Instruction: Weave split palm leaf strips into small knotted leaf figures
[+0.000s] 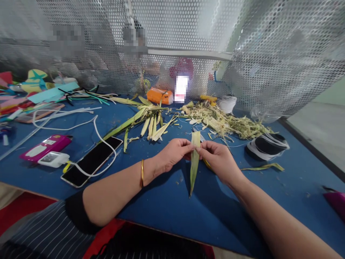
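Head view: the left hand (pixel 175 151) and right hand (pixel 219 161) both pinch one leaf (pixel 194 171) over the tabletop (pixel 164 208).

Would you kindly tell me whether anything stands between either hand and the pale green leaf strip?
Nothing visible does: the left hand and the right hand both pinch the leaf strip directly, above the blue table.

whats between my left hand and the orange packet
In the head view, pale leaf strips lie on the blue table between your left hand and the orange packet.
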A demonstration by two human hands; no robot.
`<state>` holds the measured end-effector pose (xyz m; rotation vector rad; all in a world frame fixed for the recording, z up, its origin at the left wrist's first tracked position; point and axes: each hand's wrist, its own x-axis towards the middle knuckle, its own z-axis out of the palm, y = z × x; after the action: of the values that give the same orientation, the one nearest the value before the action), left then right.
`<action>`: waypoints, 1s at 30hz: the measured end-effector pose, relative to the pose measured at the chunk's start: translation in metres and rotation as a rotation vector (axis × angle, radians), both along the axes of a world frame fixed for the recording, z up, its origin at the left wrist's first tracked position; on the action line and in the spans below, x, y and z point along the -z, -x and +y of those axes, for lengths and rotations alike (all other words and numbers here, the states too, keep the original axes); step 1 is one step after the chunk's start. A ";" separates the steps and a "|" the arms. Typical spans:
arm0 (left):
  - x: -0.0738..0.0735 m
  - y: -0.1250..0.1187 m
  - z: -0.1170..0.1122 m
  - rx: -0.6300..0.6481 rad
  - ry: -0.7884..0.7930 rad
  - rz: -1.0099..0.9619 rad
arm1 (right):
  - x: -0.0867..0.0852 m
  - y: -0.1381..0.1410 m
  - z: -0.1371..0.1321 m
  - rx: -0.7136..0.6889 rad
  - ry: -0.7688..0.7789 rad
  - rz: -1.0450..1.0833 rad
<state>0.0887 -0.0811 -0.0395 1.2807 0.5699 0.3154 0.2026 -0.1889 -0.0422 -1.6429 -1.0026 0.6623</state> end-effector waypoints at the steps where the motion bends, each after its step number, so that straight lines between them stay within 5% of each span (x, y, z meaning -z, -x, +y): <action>1: 0.001 0.000 -0.001 -0.007 -0.018 -0.007 | 0.001 0.001 0.000 0.015 0.007 -0.038; 8: 0.003 -0.004 -0.008 -0.062 -0.129 -0.072 | 0.000 0.007 0.000 0.149 0.022 -0.248; 16: 0.002 -0.002 -0.005 -0.069 -0.018 -0.079 | 0.006 0.002 0.001 0.203 0.036 -0.161; 19: -0.001 0.000 -0.004 -0.046 0.062 -0.116 | 0.009 0.002 0.004 0.225 -0.009 -0.001; 24: -0.004 0.001 -0.002 -0.052 0.147 -0.164 | 0.001 -0.005 0.008 0.385 -0.136 0.579; 27: -0.002 0.001 0.004 -0.144 0.170 -0.147 | -0.009 -0.019 0.007 0.461 -0.251 0.830; 30: 0.001 0.000 0.014 -0.309 0.194 -0.106 | -0.018 -0.036 0.001 0.512 -0.412 0.823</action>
<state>0.0885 -0.0672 -0.0409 0.9821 0.6910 0.5677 0.2382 -0.1874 -0.0239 -1.0305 -0.0913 0.6352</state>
